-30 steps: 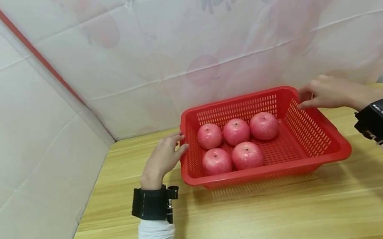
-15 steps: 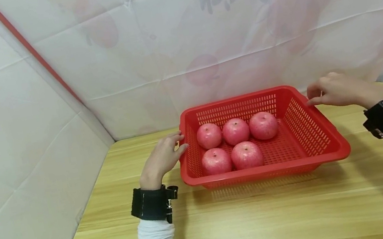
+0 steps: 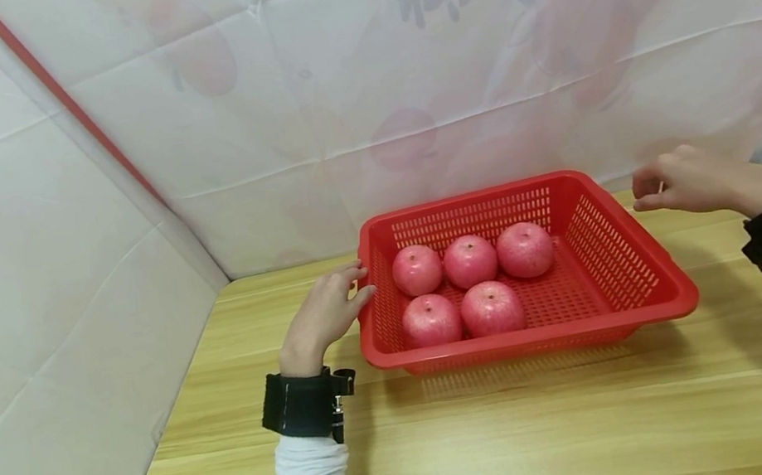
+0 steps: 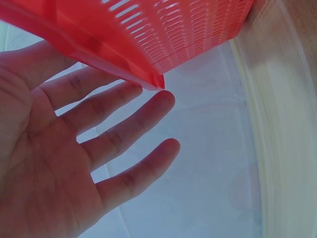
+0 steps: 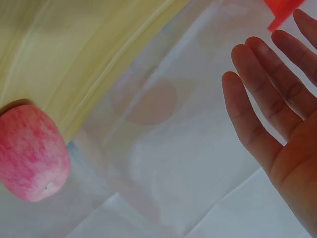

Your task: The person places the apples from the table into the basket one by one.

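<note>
A red plastic basket [image 3: 541, 334] with slotted walls stands on the wooden table, holding several pink-red apples [image 3: 492, 308] toward its left side. At the basket's left rim, my left hand [image 3: 323, 310] touches the edge with extended, spread fingers; in the left wrist view the rim passes above the palm. My right hand [image 3: 696, 178] hovers just off the basket's right end, apart from it and holding nothing. Its fingers look relaxed and fairly straight in the right wrist view. Another apple [image 5: 33, 153] lies on the table outside the basket, visible in the right wrist view.
The wooden table [image 3: 418, 458] extends in front of the basket and to its left. A white printed cloth [image 3: 300, 116] hangs close behind the basket, and another white cloth wall [image 3: 45, 310] rises on the left.
My right hand has moved rightward, away from the basket's right rim. The left hand, basket and apples inside stay in place. The apple behind the right wrist is now hidden in the head view.
</note>
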`<move>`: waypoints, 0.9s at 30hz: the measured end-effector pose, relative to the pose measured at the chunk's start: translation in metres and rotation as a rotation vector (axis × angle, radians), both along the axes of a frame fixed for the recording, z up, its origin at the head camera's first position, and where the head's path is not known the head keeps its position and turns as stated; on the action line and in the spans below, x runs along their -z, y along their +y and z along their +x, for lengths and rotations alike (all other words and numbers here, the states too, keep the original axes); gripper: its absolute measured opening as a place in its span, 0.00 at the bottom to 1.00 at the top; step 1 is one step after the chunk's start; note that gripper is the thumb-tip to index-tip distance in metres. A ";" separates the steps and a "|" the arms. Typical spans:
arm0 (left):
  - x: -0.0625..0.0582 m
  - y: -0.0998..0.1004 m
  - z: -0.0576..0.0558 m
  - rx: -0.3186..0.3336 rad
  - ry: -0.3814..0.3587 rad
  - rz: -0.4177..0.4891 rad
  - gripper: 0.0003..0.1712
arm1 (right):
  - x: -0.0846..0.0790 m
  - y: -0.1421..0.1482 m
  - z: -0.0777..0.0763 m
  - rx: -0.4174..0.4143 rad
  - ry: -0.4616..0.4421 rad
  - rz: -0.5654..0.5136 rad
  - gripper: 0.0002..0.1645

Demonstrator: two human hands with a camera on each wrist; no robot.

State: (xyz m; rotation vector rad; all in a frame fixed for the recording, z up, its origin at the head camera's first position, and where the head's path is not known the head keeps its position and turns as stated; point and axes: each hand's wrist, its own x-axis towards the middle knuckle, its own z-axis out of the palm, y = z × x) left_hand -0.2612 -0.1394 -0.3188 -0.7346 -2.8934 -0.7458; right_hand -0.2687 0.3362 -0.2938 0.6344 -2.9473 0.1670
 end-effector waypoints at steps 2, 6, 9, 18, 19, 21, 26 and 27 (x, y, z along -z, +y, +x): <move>0.000 0.000 0.000 -0.002 -0.003 -0.003 0.23 | 0.001 0.003 0.000 0.004 -0.003 -0.006 0.05; 0.000 -0.001 0.000 -0.007 -0.005 -0.006 0.23 | 0.005 0.009 0.000 0.017 -0.018 -0.017 0.05; 0.000 0.000 0.001 -0.006 -0.005 -0.006 0.23 | 0.007 0.015 0.000 0.021 -0.023 -0.028 0.05; 0.000 0.002 0.001 0.005 -0.001 -0.003 0.23 | 0.014 0.034 0.001 0.042 -0.006 -0.043 0.05; 0.000 0.002 0.001 0.006 0.000 -0.004 0.23 | 0.015 0.036 0.001 0.046 0.000 -0.042 0.05; 0.000 0.001 0.001 0.006 0.000 0.000 0.23 | 0.016 0.040 0.001 0.058 0.015 -0.034 0.05; -0.001 0.001 0.001 -0.005 -0.008 0.003 0.23 | 0.019 0.049 0.001 0.090 0.007 -0.010 0.05; -0.001 0.001 0.002 -0.005 -0.007 0.001 0.23 | 0.020 0.051 0.001 0.096 0.006 -0.003 0.05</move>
